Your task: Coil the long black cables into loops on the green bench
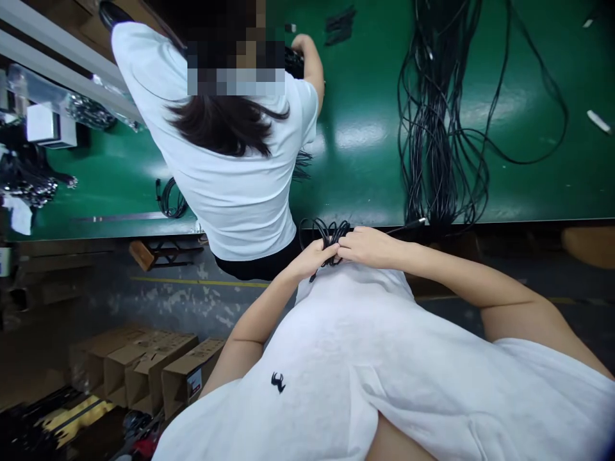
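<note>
A small coil of black cable [331,232] is held in front of my waist, just short of the table edge. My left hand [310,258] grips the coil from the left, fingers wrapped round its lower part. Closed against the coil's right side, my right hand [369,247] pinches the cable beside my left thumb. A dark plug end [312,277] hangs below the coil. Past my right wrist, a cable end with a bright metal plug [421,221] lies at the table edge; I cannot tell whether it belongs to this coil.
On the green table [355,186] lies a large heap of long black cables [432,147], with a coiled cable [172,198] farther left. A co-worker in a white shirt [235,186] leans over the table close on my left. Cardboard boxes [158,371] and a wooden stool [141,255] stand below.
</note>
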The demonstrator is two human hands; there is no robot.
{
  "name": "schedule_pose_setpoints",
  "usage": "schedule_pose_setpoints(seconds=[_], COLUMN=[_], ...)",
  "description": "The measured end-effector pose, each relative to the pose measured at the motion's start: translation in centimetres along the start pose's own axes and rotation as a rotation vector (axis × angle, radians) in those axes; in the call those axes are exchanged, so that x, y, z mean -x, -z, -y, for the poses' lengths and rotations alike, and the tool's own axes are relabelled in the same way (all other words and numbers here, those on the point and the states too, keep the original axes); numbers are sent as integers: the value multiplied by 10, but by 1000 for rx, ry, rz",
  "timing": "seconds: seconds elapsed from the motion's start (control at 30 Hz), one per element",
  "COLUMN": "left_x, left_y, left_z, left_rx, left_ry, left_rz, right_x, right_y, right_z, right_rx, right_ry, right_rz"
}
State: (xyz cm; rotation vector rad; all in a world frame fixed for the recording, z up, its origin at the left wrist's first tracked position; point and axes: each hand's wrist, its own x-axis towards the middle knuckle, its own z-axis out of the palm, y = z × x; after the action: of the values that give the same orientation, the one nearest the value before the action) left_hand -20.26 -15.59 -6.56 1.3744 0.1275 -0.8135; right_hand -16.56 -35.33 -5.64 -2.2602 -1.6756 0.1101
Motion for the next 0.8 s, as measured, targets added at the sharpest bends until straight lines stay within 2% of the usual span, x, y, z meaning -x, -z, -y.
schedule_pose_setpoints(seconds=[0.1,0.17,0.23,0.3,0.37,0.43,0.5,0.57,0.63,0.7,0.73,0.8], left_x=[2,4,7,10,12,11,10,8,8,9,9,8], left_y=[0,1,0,-1,-3,-8,-15,-23,-28,-29,-28,-25], left_z=[-6,-13,-20,-26,-31,-34,-35,-36,-40,-48,-53,-63], left_rx=[27,106,202,279,331,355,350,331,322,306,284,220], left_ry=[112,162,179,181,175,196,249,310,345,321,275,127], left_rz=[175,268,278,220,175,236,377,523,619,579,489,214], right_x=[6,18,35,53,64,62,46,26,8,-2,-5,-10], right_y=[-3,-5,-10,-17,-24,-28,-24,-15,-5,-3,-6,-21], right_z=[-1,5,15,26,32,30,20,5,-11,-23,-27,-29], right_rx=[-2,-24,-76,-162,-267,-359,-434,-528,-649,-792,-879,-1117], right_ry=[-23,-97,-247,-426,-572,-636,-587,-417,-231,-182,-241,-494], right_rz=[-146,-267,-388,-452,-432,-402,-420,-445,-413,-402,-440,-607])
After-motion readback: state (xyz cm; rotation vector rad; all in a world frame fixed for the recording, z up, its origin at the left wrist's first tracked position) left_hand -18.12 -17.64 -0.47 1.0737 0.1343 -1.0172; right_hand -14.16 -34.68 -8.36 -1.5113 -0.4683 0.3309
